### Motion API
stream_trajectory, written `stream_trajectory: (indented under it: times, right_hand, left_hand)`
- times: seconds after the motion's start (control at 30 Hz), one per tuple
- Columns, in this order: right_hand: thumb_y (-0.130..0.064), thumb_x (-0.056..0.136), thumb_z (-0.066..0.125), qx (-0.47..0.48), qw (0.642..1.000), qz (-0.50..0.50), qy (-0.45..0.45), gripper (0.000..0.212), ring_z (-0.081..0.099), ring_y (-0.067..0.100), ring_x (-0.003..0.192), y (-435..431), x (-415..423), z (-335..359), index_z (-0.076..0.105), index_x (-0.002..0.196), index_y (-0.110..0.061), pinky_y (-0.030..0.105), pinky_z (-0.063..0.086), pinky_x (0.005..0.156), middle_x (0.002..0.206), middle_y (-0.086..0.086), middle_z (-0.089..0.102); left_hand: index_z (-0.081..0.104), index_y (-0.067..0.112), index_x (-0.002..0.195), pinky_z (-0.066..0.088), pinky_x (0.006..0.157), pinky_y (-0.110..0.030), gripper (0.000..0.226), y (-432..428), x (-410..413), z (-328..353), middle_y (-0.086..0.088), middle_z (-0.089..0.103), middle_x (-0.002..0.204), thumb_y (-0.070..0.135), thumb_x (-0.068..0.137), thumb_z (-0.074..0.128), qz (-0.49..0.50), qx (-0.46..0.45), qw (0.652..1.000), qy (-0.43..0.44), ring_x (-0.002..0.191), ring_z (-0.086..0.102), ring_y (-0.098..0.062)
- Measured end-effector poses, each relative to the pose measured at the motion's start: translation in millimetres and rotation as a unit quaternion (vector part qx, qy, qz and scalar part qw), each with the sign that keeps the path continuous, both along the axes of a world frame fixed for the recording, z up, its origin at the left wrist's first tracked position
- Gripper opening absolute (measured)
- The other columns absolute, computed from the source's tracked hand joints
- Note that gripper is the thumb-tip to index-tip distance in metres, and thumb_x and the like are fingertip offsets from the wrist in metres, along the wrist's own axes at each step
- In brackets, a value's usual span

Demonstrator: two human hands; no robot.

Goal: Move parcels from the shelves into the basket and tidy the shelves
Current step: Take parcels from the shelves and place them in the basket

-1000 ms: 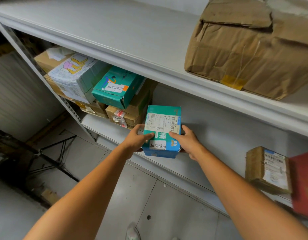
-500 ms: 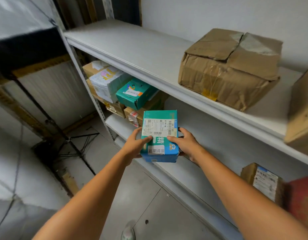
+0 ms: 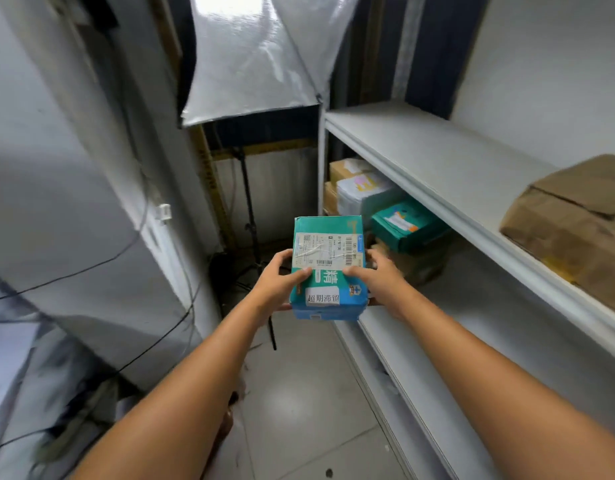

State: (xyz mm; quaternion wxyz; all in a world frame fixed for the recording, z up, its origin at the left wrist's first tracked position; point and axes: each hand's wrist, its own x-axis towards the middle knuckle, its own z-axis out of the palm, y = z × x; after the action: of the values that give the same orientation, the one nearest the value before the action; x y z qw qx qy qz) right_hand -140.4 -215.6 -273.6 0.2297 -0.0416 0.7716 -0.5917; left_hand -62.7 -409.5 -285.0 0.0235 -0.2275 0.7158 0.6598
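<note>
both hands on one parcel. the teal parcel (image 3: 328,268) sits between the two palms, carried in the air, label face up, long side running away from the person.

left hand (image 3: 278,282): clamps the parcel's left edge, thumb across the top face just under the shipping label, fingers curled round the side and underneath. right hand (image 3: 378,278): mirror grip on the right edge, thumb on the top face, fingers wrapped over the far right side. the near white sticker on the parcel lies between the two wrists, uncovered.

the near end of the parcel sticks out toward the person past both thumbs; the far end reaches well beyond the fingertips.

right of the grip: the white shelves (image 3: 437,161). just beyond the right hand, on the lower board, a stack of parcels with a teal box (image 3: 406,225) on top and a white-wrapped parcel (image 3: 361,195) behind it. above and far right of the grip, a crumpled brown carton (image 3: 572,223) on the upper board.

beyond and above the grip: a softbox light (image 3: 250,53) on a black stand. below the grip: grey tiled floor (image 3: 299,393).
</note>
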Motion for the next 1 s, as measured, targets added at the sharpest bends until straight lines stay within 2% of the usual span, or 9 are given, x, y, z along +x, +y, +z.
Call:
stream_trajectory:
  times: [0.17,0.3,0.4,0.5,0.6,0.67,0.77,0.87,1.0]
  right_hand:
    - [-0.023,0.088,0.074,0.005,0.996,0.082,0.025,0.040,0.070,0.015,0.091,-81.2,6.9,12.1,0.049,0.119,-0.017,0.035,0.059,0.062,0.109,0.002,0.067]
    - [-0.027,0.087,0.075,-0.004,0.987,0.159,0.026,0.042,0.070,0.015,0.089,-129.3,19.7,12.7,0.048,0.118,-0.018,0.032,0.060,0.059,0.104,0.003,0.067]
    - [-0.027,0.087,0.075,-0.016,0.976,0.216,0.023,0.044,0.069,0.016,0.096,-155.9,30.5,9.1,0.049,0.122,-0.020,0.035,0.062,0.070,0.111,0.005,0.067]
    - [-0.026,0.085,0.076,-0.021,0.961,0.276,0.022,0.045,0.070,0.017,0.097,-175.2,42.3,2.9,0.050,0.122,-0.027,0.041,0.061,0.078,0.109,0.003,0.069]
    - [-0.025,0.085,0.077,-0.022,0.944,0.330,0.017,0.043,0.071,0.015,0.091,-181.8,62.8,-1.3,0.053,0.121,-0.027,0.033,0.061,0.069,0.102,0.000,0.070]
    - [-0.023,0.085,0.077,-0.017,0.930,0.365,0.020,0.043,0.071,0.015,0.089,-181.6,78.9,-6.5,0.054,0.122,-0.023,0.029,0.058,0.064,0.100,0.001,0.071]
    - [-0.021,0.085,0.077,-0.005,0.907,0.420,-0.003,0.041,0.073,0.018,0.089,-179.4,109.8,-10.5,0.052,0.117,-0.024,0.036,0.062,0.074,0.104,0.004,0.070]
    - [-0.019,0.086,0.076,0.001,0.877,0.480,-0.014,0.041,0.073,0.016,0.083,-178.9,146.9,-8.6,0.049,0.117,-0.025,0.033,0.062,0.069,0.102,0.003,0.069]
    - [-0.019,0.085,0.078,-0.003,0.837,0.547,-0.014,0.044,0.074,0.017,0.079,-184.1,209.9,-6.9,0.050,0.118,-0.025,0.033,0.062,0.063,0.102,0.004,0.070]
  left_hand:
    - [0.039,0.033,0.135,0.056,0.056,-0.028,0.053,-65.3,34.2,-0.2,0.003,0.065,0.110,0.024,0.092,0.067,0.085,-0.008,0.996,0.023,0.087,0.067,-0.008]
    - [0.039,0.030,0.140,0.061,0.073,-0.041,0.063,-104.1,65.8,-0.4,-0.008,0.064,0.119,0.029,0.087,0.072,0.152,-0.020,0.988,0.030,0.100,0.069,-0.022]
    - [0.042,0.037,0.131,0.060,0.065,-0.039,0.047,-117.9,94.1,1.1,-0.003,0.066,0.115,0.024,0.093,0.066,0.208,-0.018,0.978,0.021,0.094,0.069,-0.019]
    - [0.042,0.036,0.133,0.060,0.063,-0.039,0.051,-118.9,123.3,-0.6,-0.004,0.066,0.110,0.022,0.092,0.068,0.268,-0.033,0.963,0.014,0.089,0.071,-0.019]
    - [0.038,0.026,0.141,0.058,0.063,-0.030,0.059,-104.7,156.6,-7.9,0.000,0.062,0.104,0.016,0.091,0.068,0.336,-0.039,0.941,0.017,0.079,0.070,-0.011]
    - [0.038,0.025,0.144,0.059,0.069,-0.032,0.064,-89.2,182.2,-14.0,-0.003,0.062,0.112,0.015,0.090,0.070,0.382,-0.032,0.923,0.015,0.082,0.070,-0.012]
    - [0.039,0.022,0.146,0.060,0.076,-0.036,0.068,-65.1,225.4,-18.8,-0.001,0.061,0.123,0.012,0.088,0.072,0.438,-0.041,0.898,0.018,0.088,0.070,-0.011]
    - [0.040,0.022,0.145,0.060,0.080,-0.045,0.068,-39.9,271.7,-16.9,-0.009,0.062,0.126,0.009,0.087,0.073,0.491,-0.052,0.869,0.015,0.095,0.070,-0.025]
    - [0.037,0.026,0.145,0.061,0.061,-0.036,0.068,-7.5,340.5,-5.6,-0.010,0.066,0.116,0.008,0.089,0.070,0.560,-0.017,0.828,0.007,0.080,0.072,-0.020]
